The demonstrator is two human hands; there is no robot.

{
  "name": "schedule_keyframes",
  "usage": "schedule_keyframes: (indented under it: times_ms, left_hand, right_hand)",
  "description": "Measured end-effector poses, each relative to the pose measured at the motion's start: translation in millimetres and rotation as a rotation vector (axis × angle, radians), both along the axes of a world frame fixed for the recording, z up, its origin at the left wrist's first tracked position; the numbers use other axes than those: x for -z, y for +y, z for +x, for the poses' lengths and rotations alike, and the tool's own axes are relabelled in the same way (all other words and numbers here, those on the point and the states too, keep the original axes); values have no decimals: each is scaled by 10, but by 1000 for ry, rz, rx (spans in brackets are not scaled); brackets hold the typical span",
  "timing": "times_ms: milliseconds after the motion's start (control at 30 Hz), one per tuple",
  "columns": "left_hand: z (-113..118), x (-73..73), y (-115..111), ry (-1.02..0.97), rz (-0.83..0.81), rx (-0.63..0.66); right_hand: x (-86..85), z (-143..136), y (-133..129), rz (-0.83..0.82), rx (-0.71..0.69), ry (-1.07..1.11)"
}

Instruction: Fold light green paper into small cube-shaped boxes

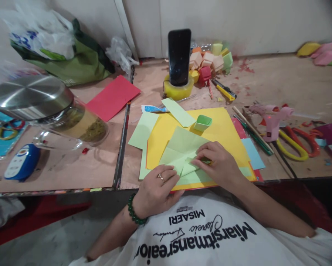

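Observation:
A creased sheet of light green paper lies in front of me, its near edge partly folded over. My left hand, with a ring and a green bead bracelet, has its fingers closed together over the sheet's near left corner. At the folded edge on the right, my right hand pinches the paper between thumb and fingers. Under the sheet are yellow sheets. Just beyond it stand a small green paper box and a light green strip. My fingers hide part of the fold.
A phone stands upright in a yellow tape roll, with folded paper boxes behind. To the right lie a cutter, a pink glue gun and scissors. A glass jug and red paper are left.

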State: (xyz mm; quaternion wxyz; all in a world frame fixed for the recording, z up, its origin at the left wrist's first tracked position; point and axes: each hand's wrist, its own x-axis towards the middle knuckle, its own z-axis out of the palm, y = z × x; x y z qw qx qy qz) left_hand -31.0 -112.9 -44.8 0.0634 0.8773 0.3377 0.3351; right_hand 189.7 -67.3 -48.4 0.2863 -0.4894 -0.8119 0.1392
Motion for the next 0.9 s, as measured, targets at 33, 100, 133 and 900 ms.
schedule_keyframes:
  times_ms: [33,100,133,900]
  left_hand:
    - [4,-6,0,7,-2,-3]
    - [13,-19,1,35,4,-7]
    - [19,-26,1,52,9,-8]
    - [116,-169,1,246,13,13]
  right_hand:
    - [2,-2,0,6,0,1]
    - [4,-5,-1,15,1,5]
    - [5,-7,-2,19,2,5]
    - [-28,-70,-45,32,25,-116]
